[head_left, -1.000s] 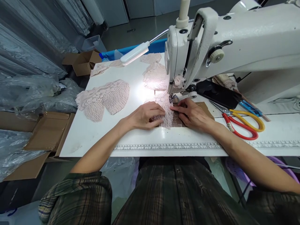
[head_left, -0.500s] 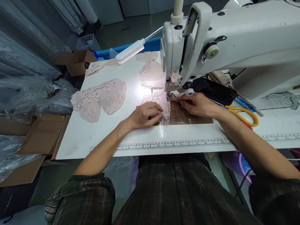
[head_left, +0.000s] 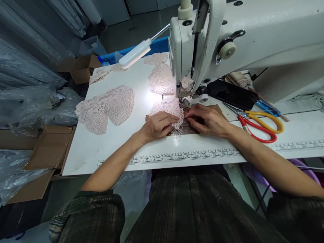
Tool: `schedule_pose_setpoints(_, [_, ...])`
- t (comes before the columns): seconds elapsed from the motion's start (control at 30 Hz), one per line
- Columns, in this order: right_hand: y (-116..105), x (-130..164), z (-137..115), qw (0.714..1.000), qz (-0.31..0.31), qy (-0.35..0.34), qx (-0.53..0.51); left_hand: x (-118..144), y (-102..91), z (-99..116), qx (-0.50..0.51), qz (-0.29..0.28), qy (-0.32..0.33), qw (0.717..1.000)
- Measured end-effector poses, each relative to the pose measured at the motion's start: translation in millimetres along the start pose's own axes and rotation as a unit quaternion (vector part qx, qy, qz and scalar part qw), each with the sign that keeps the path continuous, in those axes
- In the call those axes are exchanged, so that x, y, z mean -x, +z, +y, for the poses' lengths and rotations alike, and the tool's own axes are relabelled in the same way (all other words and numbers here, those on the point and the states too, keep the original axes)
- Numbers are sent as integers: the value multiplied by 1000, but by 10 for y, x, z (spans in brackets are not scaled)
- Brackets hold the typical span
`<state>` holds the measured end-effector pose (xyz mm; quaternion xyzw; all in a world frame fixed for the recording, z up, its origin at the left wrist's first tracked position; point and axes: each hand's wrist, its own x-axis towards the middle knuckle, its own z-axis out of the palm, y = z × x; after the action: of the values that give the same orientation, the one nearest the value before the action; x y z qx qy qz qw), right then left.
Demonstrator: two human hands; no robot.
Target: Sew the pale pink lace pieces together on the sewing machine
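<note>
the lace piece (head_left: pixel 167 106) lies at one o'clock from the nearer left hand (head_left: pixel 158 125), which rests on it, its visible length running eleven to five. the right hand (head_left: pixel 209 119) curls apart at three; whether either pinches, i cannot tell.

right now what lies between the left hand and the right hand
In the head view, part of a pale pink lace piece lies between the left hand and right hand, with some brown panel showing.
</note>
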<state>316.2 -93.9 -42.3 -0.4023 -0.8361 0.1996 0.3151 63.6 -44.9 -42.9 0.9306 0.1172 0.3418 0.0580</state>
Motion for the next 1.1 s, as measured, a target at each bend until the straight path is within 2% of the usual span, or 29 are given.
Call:
schedule_pose_setpoints(0.1, [-16,23,27,999,-23,-24,39,10,3,3,-4,43,-43,998])
schedule_pose_setpoints(0.17, [-10,27,22,996,-42,-45,69,4,5,2,-7,48,-41,998])
schedule_pose_setpoints(0.37, [-19,27,6,993,-54,-60,89,-26,21,-10,-27,-12,35,999])
schedule_pose_setpoints(0.63, [-61,7,25,993,-62,-64,73,-38,10,-6,-75,-51,76,993])
schedule_pose_setpoints(0.73, [-97,6,74,998,-30,-15,56,-43,-12,20,-115,-62,92,987])
schedule_pose_setpoints(0.83, [-105,12,130,995,29,44,83,-39,-19,49,-154,-45,99,982])
schedule_pose_setpoints(0.9, [-87,18,153,992,40,60,103,-38,-15,60,-157,-44,98,982])
schedule_pose_setpoints(1.1, [4,24,192,994,7,-12,111,-36,4,50,-123,-62,81,987])
